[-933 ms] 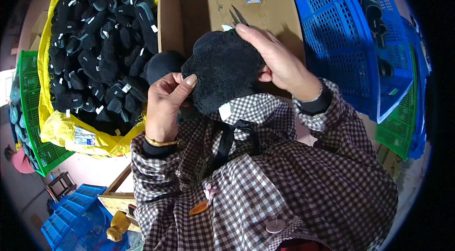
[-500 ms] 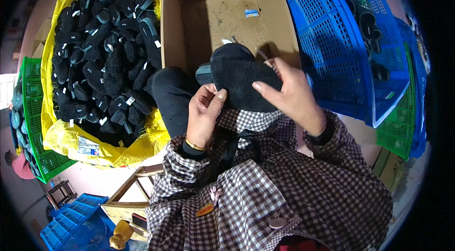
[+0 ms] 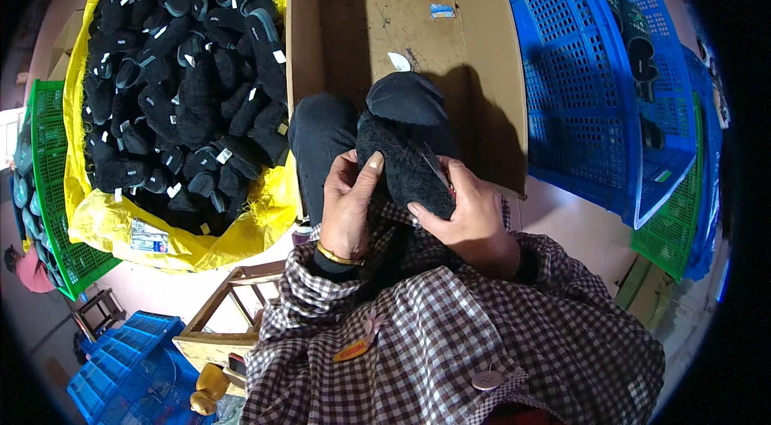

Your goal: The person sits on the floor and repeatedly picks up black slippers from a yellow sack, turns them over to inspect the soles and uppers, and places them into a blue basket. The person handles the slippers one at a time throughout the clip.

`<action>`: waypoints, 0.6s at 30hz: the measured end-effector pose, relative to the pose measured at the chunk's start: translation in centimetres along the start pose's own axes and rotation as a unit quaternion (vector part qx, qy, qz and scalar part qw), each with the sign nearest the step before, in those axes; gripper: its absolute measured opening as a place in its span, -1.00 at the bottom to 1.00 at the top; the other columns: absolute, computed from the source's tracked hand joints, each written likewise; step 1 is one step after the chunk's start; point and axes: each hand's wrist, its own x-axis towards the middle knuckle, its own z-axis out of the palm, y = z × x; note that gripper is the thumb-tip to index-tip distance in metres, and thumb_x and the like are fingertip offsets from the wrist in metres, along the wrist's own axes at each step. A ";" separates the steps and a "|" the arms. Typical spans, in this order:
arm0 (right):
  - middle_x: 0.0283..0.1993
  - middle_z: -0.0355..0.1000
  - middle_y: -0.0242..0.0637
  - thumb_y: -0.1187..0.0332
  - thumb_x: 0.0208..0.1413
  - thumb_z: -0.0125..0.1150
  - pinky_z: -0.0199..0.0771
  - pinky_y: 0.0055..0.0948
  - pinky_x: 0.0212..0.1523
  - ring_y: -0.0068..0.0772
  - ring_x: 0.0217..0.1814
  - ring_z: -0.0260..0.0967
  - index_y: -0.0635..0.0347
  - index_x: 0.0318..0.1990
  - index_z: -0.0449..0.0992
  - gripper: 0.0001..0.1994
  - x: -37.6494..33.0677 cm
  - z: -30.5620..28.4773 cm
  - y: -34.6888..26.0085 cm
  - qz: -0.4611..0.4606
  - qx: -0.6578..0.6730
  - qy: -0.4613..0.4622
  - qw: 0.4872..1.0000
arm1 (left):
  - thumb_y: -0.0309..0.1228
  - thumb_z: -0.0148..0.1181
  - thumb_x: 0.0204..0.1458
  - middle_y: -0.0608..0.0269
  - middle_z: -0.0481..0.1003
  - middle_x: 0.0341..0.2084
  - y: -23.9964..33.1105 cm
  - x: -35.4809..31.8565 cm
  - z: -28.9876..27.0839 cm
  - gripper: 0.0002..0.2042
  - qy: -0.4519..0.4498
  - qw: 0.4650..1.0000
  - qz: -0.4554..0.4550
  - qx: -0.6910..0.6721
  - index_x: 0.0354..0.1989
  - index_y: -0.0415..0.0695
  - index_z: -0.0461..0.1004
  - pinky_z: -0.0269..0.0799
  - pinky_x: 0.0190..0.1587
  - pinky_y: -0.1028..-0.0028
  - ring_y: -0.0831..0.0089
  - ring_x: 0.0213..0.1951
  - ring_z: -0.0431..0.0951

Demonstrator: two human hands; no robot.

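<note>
A black fuzzy slipper (image 3: 405,172) is held over the lap, near the open cardboard box (image 3: 482,48). It is clamped by the left hand (image 3: 347,202) and the right hand (image 3: 470,212), with small scissors (image 3: 434,168) pressed against it.

Cardboard box (image 3: 490,48), blue crates (image 3: 594,88)

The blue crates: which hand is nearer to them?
Right. The right hand holds the black slipper on the side toward the blue crates; the left hand grips its far side.
</note>
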 end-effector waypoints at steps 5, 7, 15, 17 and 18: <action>-0.12 0.47 -0.02 0.33 -0.07 0.34 0.57 -0.31 -0.30 -0.10 -0.26 0.53 0.28 -0.03 0.36 -0.55 0.5 0.1 -0.6 -0.085 -0.020 -0.006 0.996 | -0.36 0.29 0.05 0.23 0.47 -0.29 2.3 1.4 1.1 -0.62 0.030 0.995 -0.082 0.057 -0.11 -0.40 0.35 0.36 -0.15 0.59 0.57 -0.28 0.43; -0.14 0.48 -0.02 0.33 -0.07 0.34 0.56 -0.32 -0.32 -0.10 -0.28 0.53 0.27 -0.03 0.36 -0.56 0.8 0.1 -0.7 -0.090 -0.026 0.004 0.996 | -0.40 0.28 0.05 0.26 0.48 -0.34 3.0 1.5 1.6 -0.68 0.010 0.997 -0.069 0.041 -0.16 -0.37 0.38 0.37 -0.22 0.61 0.59 -0.33 0.43; -0.32 0.49 -0.08 0.34 -0.04 0.33 0.52 -0.28 -0.38 -0.07 -0.34 0.51 0.25 -0.11 0.37 -0.64 2.7 1.0 -1.6 -0.020 0.042 -0.024 0.999 | -0.44 0.24 0.07 0.32 0.37 -0.59 1.3 1.8 -0.8 -0.82 0.028 0.945 0.176 0.276 -0.37 -0.28 0.39 0.21 -0.47 0.57 0.63 -0.52 0.22; -0.32 0.49 -0.08 0.35 -0.04 0.33 0.51 -0.26 -0.38 -0.06 -0.34 0.50 0.24 -0.13 0.38 -0.66 3.5 1.2 -2.0 0.006 0.064 -0.054 0.996 | -0.45 0.24 0.06 0.25 0.31 -0.63 2.1 1.6 -1.6 -0.81 0.030 0.899 0.213 0.381 -0.38 -0.29 0.36 0.18 -0.50 0.54 0.59 -0.54 0.17; -0.31 0.49 -0.07 0.36 -0.04 0.33 0.50 -0.26 -0.35 -0.05 -0.31 0.50 0.24 -0.13 0.38 -0.66 3.9 1.3 -2.1 0.011 0.083 -0.066 0.994 | -0.48 0.24 0.01 0.08 0.30 -0.65 2.8 1.3 -1.8 -0.82 0.028 0.886 0.217 0.408 -0.36 -0.31 0.37 0.22 -0.52 0.49 0.49 -0.60 0.24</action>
